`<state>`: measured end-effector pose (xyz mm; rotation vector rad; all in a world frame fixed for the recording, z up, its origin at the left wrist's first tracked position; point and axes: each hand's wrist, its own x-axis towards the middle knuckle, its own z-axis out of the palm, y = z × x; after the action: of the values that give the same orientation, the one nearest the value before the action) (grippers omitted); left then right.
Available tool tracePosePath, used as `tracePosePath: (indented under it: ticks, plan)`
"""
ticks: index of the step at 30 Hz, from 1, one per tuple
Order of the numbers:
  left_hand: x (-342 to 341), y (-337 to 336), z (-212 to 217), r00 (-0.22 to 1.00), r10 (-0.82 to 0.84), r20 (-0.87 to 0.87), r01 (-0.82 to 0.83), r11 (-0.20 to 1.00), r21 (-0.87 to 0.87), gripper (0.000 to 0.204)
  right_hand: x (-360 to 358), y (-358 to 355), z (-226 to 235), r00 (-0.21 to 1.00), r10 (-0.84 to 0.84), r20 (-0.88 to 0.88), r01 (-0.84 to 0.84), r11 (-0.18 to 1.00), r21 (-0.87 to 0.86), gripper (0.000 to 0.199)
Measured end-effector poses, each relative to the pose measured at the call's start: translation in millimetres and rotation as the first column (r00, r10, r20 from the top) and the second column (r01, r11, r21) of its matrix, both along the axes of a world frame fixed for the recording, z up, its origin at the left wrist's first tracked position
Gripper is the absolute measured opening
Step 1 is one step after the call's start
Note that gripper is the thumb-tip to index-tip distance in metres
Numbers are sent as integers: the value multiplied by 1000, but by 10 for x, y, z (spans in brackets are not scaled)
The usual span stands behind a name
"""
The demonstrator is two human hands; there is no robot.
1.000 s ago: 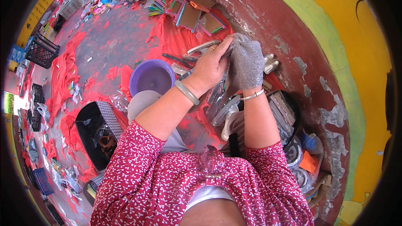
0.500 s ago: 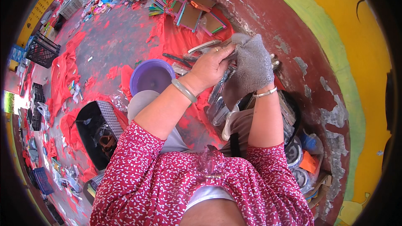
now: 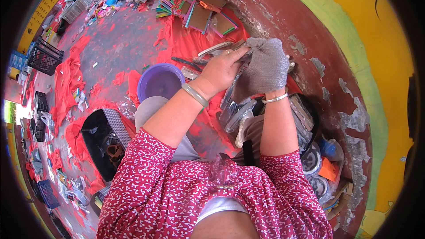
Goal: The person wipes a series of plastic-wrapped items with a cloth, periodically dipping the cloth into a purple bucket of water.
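Observation:
In front of me a coarse grey cloth [image 3: 268,64] covers most of my right hand [image 3: 275,92], wrapping it like a mitt down to the wrist. That hand appears closed on the cloth, though its fingers are hidden. My left hand [image 3: 222,67] comes up against the cloth's left side. Its thumb and fingers pinch something dark and narrow by the cloth edge; the kind does not show. Below and behind my hands lie several long items in clear plastic wrapping [image 3: 239,114]. A dark strip [image 3: 186,63] and a pale curved strip [image 3: 214,48] rest just beyond my left hand.
A purple basin [image 3: 142,89] of water stands left of my forearm. Nearer lies a black open bag [image 3: 94,150]. A dark container [image 3: 316,121] of long items sits by my right arm. Colourful boards [image 3: 199,17] are piled ahead; the peeling red wall [image 3: 305,22] rises at right.
The grey cloth and my right hand have shifted slightly left and turned, showing a wider, flatter face of the cloth. My left hand keeps its pinch in nearly the same place.

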<state>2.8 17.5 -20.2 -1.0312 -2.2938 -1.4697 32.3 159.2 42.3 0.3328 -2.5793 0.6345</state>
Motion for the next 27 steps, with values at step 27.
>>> tracePosePath:
  ticks: [27]
  plan:
    - [2, -176, 202, 395, -702, 593, 152, 686, 711, 32, -183, 140, 75, 991, 104, 88, -109, 993, 53, 15]
